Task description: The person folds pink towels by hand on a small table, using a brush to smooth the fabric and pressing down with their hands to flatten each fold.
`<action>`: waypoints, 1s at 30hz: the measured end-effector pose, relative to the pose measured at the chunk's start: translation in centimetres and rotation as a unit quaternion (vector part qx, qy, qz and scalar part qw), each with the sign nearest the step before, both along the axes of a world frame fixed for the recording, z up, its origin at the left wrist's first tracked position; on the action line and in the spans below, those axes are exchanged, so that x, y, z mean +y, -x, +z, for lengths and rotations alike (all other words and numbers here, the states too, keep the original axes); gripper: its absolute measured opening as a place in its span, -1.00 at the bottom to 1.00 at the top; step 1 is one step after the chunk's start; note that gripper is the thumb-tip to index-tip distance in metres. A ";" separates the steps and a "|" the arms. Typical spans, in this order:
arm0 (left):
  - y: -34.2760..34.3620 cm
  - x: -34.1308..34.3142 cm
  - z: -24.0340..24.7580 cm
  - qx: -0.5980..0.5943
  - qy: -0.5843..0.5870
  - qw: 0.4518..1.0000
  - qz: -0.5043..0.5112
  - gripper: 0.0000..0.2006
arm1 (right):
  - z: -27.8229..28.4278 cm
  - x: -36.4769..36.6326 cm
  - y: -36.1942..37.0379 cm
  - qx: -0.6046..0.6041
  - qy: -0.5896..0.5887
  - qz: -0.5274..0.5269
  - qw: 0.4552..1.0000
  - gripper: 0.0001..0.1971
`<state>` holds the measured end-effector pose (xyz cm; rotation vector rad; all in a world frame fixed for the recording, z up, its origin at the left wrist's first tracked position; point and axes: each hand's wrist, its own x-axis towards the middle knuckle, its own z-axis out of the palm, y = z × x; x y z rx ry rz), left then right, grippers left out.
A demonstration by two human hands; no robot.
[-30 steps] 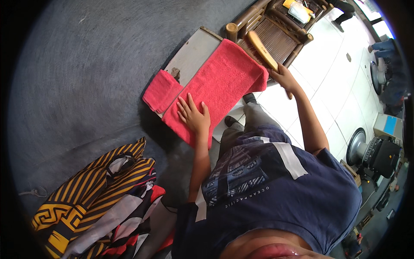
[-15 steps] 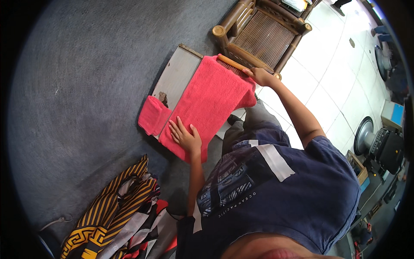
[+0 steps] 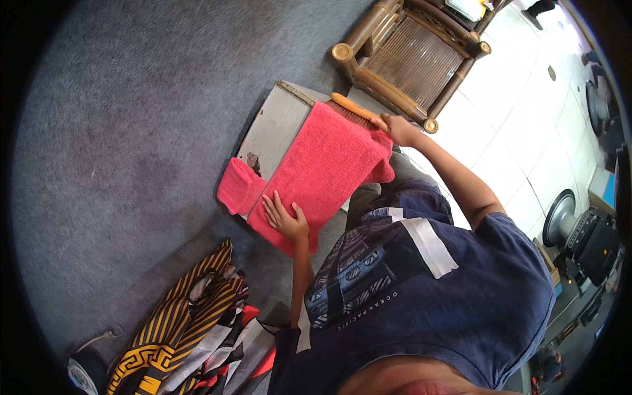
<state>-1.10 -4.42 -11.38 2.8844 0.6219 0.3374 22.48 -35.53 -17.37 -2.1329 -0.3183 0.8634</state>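
Bright far right; I see glare on white tiles (image 3: 507,141). Grey surface (image 3: 151,125) left, dimmer. Edges bowed, corners black.

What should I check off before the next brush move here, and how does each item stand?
1. Left hand resting on the large red towel: ok.
2. Right hand gripping the wooden brush: ok.
3. Bristles pressing on the towel: cannot tell; they show at its far end, but contact is unclear.
4. Towel lying flat all over: not ok; its corner below the right hand droops and creases.
5. Small folded cloth apart from the brush: ok.
6. Striped clothes apart from the towel: ok.
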 end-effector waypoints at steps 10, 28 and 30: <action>-0.1 -0.5 -0.1 -0.009 0.010 0.999 0.039 -0.44 | 5.8 1.1 1.8 -0.031 -0.089 -0.014 0.995 -0.44; 0.0 -0.3 0.5 -0.012 0.025 0.999 0.047 -0.41 | 12.4 2.8 1.5 -0.318 -0.044 0.046 0.946 -0.47; -0.5 -0.4 0.7 -0.014 0.032 0.998 0.044 -0.40 | 13.7 5.4 5.3 -0.243 -0.181 0.209 0.930 -0.31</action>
